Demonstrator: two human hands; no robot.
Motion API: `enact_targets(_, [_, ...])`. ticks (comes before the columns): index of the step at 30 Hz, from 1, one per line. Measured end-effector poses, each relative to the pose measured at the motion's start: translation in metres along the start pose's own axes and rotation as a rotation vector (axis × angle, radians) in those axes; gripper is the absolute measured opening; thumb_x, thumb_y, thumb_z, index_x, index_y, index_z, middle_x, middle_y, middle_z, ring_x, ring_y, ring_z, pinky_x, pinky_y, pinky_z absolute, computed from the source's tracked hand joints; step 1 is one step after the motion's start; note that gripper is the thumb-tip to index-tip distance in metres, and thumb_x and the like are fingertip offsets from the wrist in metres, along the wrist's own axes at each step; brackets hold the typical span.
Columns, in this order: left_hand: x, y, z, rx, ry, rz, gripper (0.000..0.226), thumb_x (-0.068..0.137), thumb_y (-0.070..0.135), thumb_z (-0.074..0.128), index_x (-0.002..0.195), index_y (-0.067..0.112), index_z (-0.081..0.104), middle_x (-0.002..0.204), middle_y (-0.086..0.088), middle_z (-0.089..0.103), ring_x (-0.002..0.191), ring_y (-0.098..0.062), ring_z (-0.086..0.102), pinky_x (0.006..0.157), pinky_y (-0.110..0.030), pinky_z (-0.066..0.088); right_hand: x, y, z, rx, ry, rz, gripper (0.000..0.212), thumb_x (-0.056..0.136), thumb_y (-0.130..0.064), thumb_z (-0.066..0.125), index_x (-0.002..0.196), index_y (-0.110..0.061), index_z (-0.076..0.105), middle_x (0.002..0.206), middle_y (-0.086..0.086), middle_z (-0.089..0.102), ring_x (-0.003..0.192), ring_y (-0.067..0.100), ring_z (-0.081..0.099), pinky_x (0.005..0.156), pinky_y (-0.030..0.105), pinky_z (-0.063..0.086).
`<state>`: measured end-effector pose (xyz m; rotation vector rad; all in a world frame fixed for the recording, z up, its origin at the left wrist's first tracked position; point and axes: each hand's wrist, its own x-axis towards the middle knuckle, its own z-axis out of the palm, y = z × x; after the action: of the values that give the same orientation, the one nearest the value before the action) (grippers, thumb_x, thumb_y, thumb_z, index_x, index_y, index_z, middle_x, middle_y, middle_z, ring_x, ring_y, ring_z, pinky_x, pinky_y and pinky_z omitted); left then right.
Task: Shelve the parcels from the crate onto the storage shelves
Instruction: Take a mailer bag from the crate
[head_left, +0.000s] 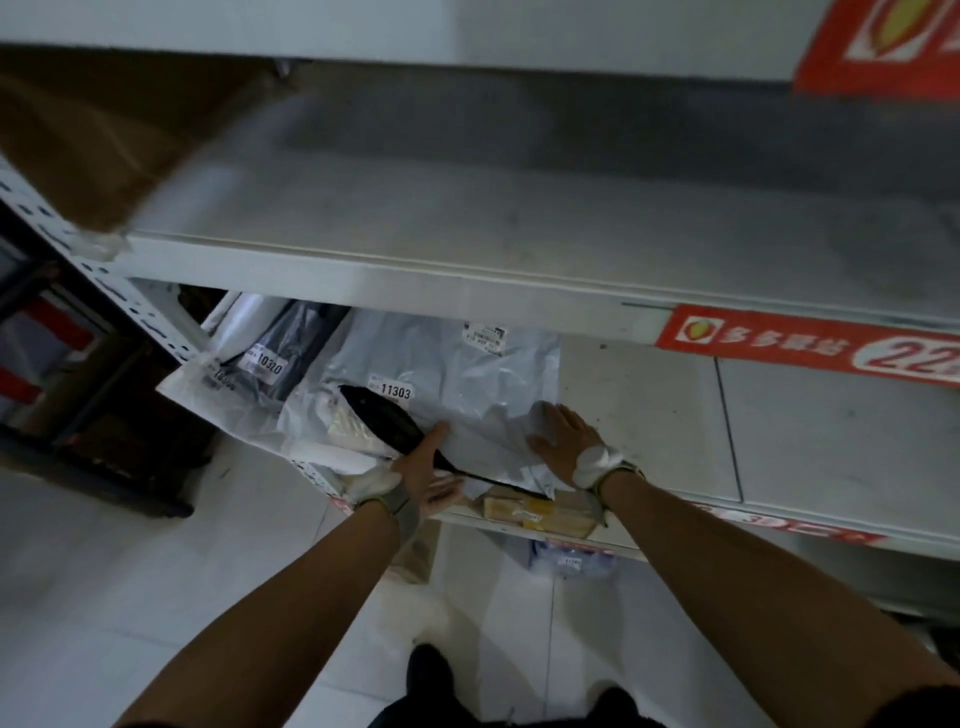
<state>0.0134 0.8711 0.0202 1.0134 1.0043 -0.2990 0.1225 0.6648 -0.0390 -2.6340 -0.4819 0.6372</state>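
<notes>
The grey parcel (441, 374), tagged 11303, is lying on the lower shelf (649, 415), under both grips. The right grip (563, 436) is pressing flat on its near corner, fingers straight and spread. The left grip (423, 462) is resting open along its left edge, over a black parcel (382, 413) and partly hiding it. The parcels farther left are showing blurred, their edges hard to separate.

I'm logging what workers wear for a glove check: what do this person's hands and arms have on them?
Both the left hand and right hand wear a white fingerless covering over the hand's base, closed by a grey-green wrist strap. The fingers are uncovered. The forearms are bare, with no markings visible.
</notes>
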Motion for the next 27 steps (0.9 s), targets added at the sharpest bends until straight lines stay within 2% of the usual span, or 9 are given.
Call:
enact_targets(2, [-0.017,-0.014,0.014,0.149,-0.041,-0.058,0.041,0.082,0.055,0.070,0.087,0.017,0.056,0.053,-0.005,0.064,0.072,-0.024,0.055,0.063,-0.034,0.048,-0.013,0.018,-0.002,0.029,-0.013,-0.001,0.072,0.099,-0.054,0.041,0.158,-0.022,0.014,0.164,0.005,0.019,0.149,0.025,0.022,0.121,0.036,0.021])
enact_targets(6, [-0.037,-0.049,0.067,0.505,-0.151,-0.166,0.053,0.083,0.066,0.061,0.101,0.016,0.061,0.101,-0.008,0.068,0.101,-0.028,0.066,0.086,-0.038,0.051,-0.040,0.054,-0.009,0.035,0.012,-0.004,0.067,0.102,-0.043,0.042,0.158,-0.017,0.017,0.162,0.008,0.023,0.146,0.028,0.028,0.119,0.034,0.025])
enact_targets(8, [-0.043,-0.064,0.097,0.670,-0.176,-0.180,0.052,0.087,0.062,0.058,0.109,0.016,0.062,0.110,-0.009,0.066,0.095,-0.026,0.066,0.076,-0.034,0.050,-0.055,0.072,-0.014,0.023,0.007,-0.004,0.065,0.103,-0.041,0.040,0.158,-0.016,0.016,0.163,0.010,0.022,0.146,0.029,0.028,0.119,0.035,0.025])
enact_targets(10, [-0.050,-0.077,0.125,0.911,-0.144,-0.018,0.041,0.092,0.053,0.058,0.108,0.015,0.062,0.111,-0.009,0.065,0.090,-0.023,0.064,0.068,-0.028,0.046,-0.070,0.093,-0.017,-0.006,0.040,-0.017,0.064,0.104,-0.041,0.040,0.158,-0.015,0.017,0.162,0.011,0.023,0.146,0.029,0.029,0.119,0.036,0.024])
enact_targets(13, [-0.050,-0.097,0.144,1.294,-0.098,0.474,0.033,0.096,0.035,0.060,0.118,0.012,0.065,0.120,-0.009,0.065,0.108,-0.021,0.060,0.080,-0.017,0.038,-0.093,0.122,-0.020,-0.046,0.082,-0.044,0.069,0.101,-0.052,0.034,0.157,-0.017,0.016,0.162,0.010,0.022,0.149,0.026,0.023,0.122,0.040,0.016])
enact_targets(15, [-0.053,-0.112,0.156,1.325,-0.095,0.663,0.033,0.093,0.030,0.064,0.121,0.014,0.064,0.123,-0.007,0.066,0.115,-0.022,0.060,0.085,-0.014,0.036,-0.110,0.147,-0.021,-0.090,0.116,-0.060,0.079,0.094,-0.064,0.021,0.158,-0.018,0.014,0.163,0.008,0.019,0.150,0.025,0.019,0.123,0.041,0.011])
enact_targets(19, [-0.059,-0.136,0.175,1.325,-0.039,0.695,0.045,0.083,0.041,0.069,0.119,0.020,0.054,0.108,0.003,0.066,0.098,-0.017,0.064,0.085,-0.028,0.051,-0.150,0.189,-0.025,-0.172,0.145,-0.018,0.076,0.098,-0.063,0.026,0.158,-0.020,0.010,0.166,0.006,0.010,0.153,0.025,0.008,0.123,0.047,0.003])
enact_targets(23, [-0.060,-0.147,0.183,1.494,-0.015,0.706,0.086,0.080,0.060,0.063,0.148,0.019,0.030,0.140,-0.006,0.054,0.123,-0.025,0.056,0.099,-0.040,0.049,-0.175,0.207,-0.029,-0.208,0.154,0.073,0.078,0.097,-0.066,0.027,0.159,-0.022,0.007,0.166,0.006,0.005,0.153,0.025,0.004,0.123,0.052,0.001])
enact_targets(27, [-0.072,-0.150,0.186,1.613,-0.021,0.806,0.085,0.085,0.050,0.066,0.153,0.017,0.026,0.148,-0.008,0.047,0.131,-0.027,0.049,0.105,-0.036,0.044,-0.200,0.207,-0.037,-0.212,0.165,0.125,0.079,0.096,-0.067,0.027,0.159,-0.023,0.006,0.166,0.006,0.004,0.153,0.026,0.003,0.123,0.052,0.001])
